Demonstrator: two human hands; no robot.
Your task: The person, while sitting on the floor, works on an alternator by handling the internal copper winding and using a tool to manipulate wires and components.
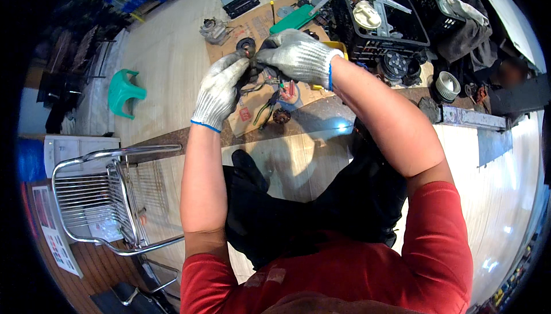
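Both my hands wear white knitted gloves with blue cuffs and meet above a cardboard sheet (234,126) on the floor. My left hand (220,84) is closed around a small dark round part (246,45), which shows a coppery spot near the fingertips. Close beside it, my right hand (301,56) has its fingers pinched together; what they grip is hidden. Below the hands lie a pair of pliers (265,111) with dark and green handles and a round brownish motor part (282,116). Small red and dark pieces lie close by, partly covered by the gloves.
Black plastic crates (385,43) with metal and white parts stand at the far right. A grey metal part (214,30), a black finned box (239,1) and a screwdriver (272,11) lie farther off. To the left are a green stool (124,94) and a chrome chair (92,199).
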